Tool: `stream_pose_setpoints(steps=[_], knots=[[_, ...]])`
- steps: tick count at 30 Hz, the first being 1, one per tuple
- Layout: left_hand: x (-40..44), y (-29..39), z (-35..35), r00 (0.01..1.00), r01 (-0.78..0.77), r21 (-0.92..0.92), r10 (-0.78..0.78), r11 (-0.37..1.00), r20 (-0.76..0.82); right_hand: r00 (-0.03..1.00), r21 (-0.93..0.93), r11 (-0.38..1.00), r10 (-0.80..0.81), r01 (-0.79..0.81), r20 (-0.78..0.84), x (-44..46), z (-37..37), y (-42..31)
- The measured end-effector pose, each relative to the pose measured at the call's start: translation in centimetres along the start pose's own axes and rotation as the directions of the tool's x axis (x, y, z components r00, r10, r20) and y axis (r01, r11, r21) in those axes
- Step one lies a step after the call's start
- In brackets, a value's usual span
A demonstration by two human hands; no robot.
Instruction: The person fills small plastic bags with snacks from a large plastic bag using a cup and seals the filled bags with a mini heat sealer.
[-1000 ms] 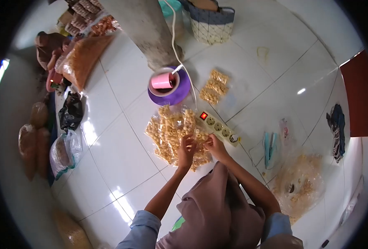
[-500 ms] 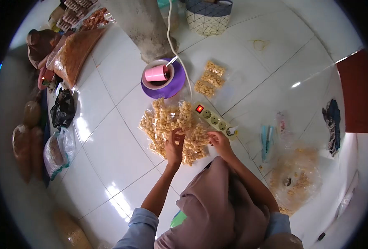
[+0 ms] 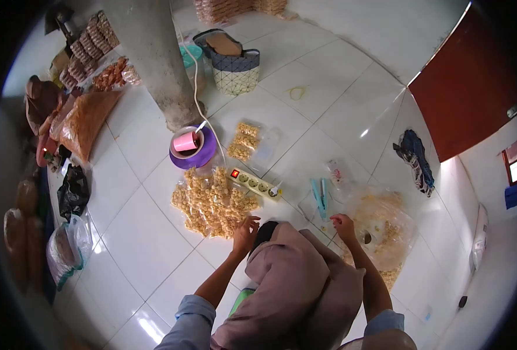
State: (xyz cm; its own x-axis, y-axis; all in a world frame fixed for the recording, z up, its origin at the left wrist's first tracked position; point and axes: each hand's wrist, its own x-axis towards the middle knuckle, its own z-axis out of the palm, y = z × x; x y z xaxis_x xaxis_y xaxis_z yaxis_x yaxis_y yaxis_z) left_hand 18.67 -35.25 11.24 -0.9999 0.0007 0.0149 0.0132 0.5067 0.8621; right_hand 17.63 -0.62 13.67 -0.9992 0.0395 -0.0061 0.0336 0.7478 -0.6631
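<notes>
A heap of clear plastic bags filled with golden ring-shaped snacks (image 3: 209,201) lies on the tiled floor before me. My left hand (image 3: 245,234) is at the heap's lower right edge, its fingers loosely bent and apart; I cannot tell whether they touch a bag. To the right, my right hand (image 3: 344,227) hovers with loosely curled fingers and nothing visible in them. Just beyond it lies a turquoise tool with two long arms, like a hair straightener (image 3: 320,198), its arms spread. A large clear plastic bag with loose snacks (image 3: 381,224) lies beside my right hand.
A power strip (image 3: 255,184) with a lit red switch sits behind my hands. Beyond are a purple plate (image 3: 208,153) with a bowl and pink cup, more bagged snacks (image 3: 244,142), a pillar (image 3: 153,64) and a patterned bag (image 3: 235,73). Another person (image 3: 41,108) sits at far left.
My right hand has left the snack bags and moved right, near the turquoise tool. My left hand has shifted to the heap's lower right edge. The view has turned and shows more of the room.
</notes>
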Motion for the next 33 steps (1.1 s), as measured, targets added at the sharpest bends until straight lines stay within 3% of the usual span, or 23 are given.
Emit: stream_pose_setpoints(steps=[2, 3, 4, 6, 8, 11, 13, 14, 16, 18, 20, 22, 23, 25, 28, 29, 31, 32, 33], knots=[[-0.4, 0.8, 0.3, 0.998, 0.011, -0.027, -0.009, 1.0, 0.069, 0.949, 0.179, 0.935, 0.286, -0.307, 0.137, -0.1, -0.9, -0.2], [-0.3, 1.3, 0.3, 0.993, -0.091, 0.099, 0.082, 0.991, 0.088, 0.95, 0.19, 0.934, 0.282, -0.304, 0.135, -0.1, -0.7, 0.0], [-0.2, 1.7, 0.5, 0.992, -0.093, 0.111, 0.083, 0.989, 0.09, 0.948, 0.197, 0.93, 0.289, -0.311, 0.134, -0.1, -0.1, 0.4], [-0.1, 2.0, 1.1, 0.968, 0.105, 0.069, -0.118, 0.992, 0.224, 0.942, 0.22, 0.918, 0.304, -0.33, 0.143, -0.4, 2.5, 1.4], [0.1, -0.4, 3.1, 0.986, -0.069, -0.007, 0.07, 0.998, 0.152, 0.995, 0.201, 0.975, 0.103, -0.098, -0.011, 0.1, 6.1, 2.9], [0.9, -0.2, 4.2, 0.983, -0.022, -0.05, 0.031, 0.998, 0.181, 0.975, 0.311, 0.927, 0.174, -0.209, 0.138, 0.4, 8.8, 0.8], [1.6, -0.5, 4.9, 0.896, 0.267, 0.007, -0.252, 0.964, 0.366, 0.917, 0.347, 0.866, 0.261, -0.36, 0.3, 0.9, 10.6, -0.1], [2.0, -1.1, 5.5, 0.889, 0.281, 0.016, -0.267, 0.96, 0.372, 0.911, 0.347, 0.86, 0.271, -0.375, 0.313, 1.2, 11.7, -0.2], [3.1, -2.6, 7.0, 0.966, 0.063, -0.16, -0.02, 0.985, 0.257, 0.991, 0.21, 0.977, 0.004, -0.033, 0.134, 2.2, 13.8, -0.5], [4.5, -3.2, 8.2, 0.98, 0.031, -0.068, -0.017, 0.997, 0.197, 0.971, 0.255, 0.957, 0.084, -0.141, 0.222, 3.9, 15.4, -0.6], [6.2, -3.1, 8.9, 0.99, 0.012, 0.026, -0.015, 1.0, 0.142, 0.99, 0.348, 0.928, 0.105, -0.133, 0.096, 5.7, 17.4, -0.7], [7.6, -3.2, 9.5, 0.999, -0.026, 0.146, 0.031, 0.989, -0.029, 0.996, 0.4, 0.912, 0.09, -0.085, 0.008, 8.3, 18.7, -1.0], [8.1, -3.2, 9.8, 1.0, -0.013, 0.148, 0.016, 0.989, -0.024, 0.995, 0.401, 0.911, 0.097, -0.097, 0.021, 9.5, 19.0, -1.7], [8.9, -3.1, 10.0, 0.995, 0.0, 0.151, 0.015, 0.989, -0.099, 0.969, 0.459, 0.854, 0.235, -0.246, 0.083, 11.6, 19.3, -3.1], [9.1, -3.1, 10.1, 0.997, -0.029, 0.206, 0.042, 0.978, -0.059, 0.953, 0.381, 0.874, 0.289, -0.3, 0.087, 13.0, 20.2, -3.7], [9.2, -3.1, 10.1, 1.0, 0.002, 0.135, 0.002, 0.991, -0.031, 0.952, 0.378, 0.874, 0.293, -0.306, 0.092, 13.1, 20.2, -3.7], [9.2, -3.1, 10.0, 1.0, -0.009, 0.136, 0.013, 0.991, -0.028, 0.921, 0.512, 0.794, 0.389, -0.328, -0.013, 13.2, 20.1, -3.6], [9.3, -3.0, 10.0, 0.999, -0.026, 0.14, 0.03, 0.99, -0.029, 0.923, 0.507, 0.798, 0.385, -0.326, -0.014, 13.3, 19.7, -3.5], [9.3, -2.9, 10.0, 0.999, -0.026, 0.135, 0.031, 0.991, -0.033, 0.881, 0.589, 0.705, 0.472, -0.395, 0.026, 13.2, 19.4, -3.2]])
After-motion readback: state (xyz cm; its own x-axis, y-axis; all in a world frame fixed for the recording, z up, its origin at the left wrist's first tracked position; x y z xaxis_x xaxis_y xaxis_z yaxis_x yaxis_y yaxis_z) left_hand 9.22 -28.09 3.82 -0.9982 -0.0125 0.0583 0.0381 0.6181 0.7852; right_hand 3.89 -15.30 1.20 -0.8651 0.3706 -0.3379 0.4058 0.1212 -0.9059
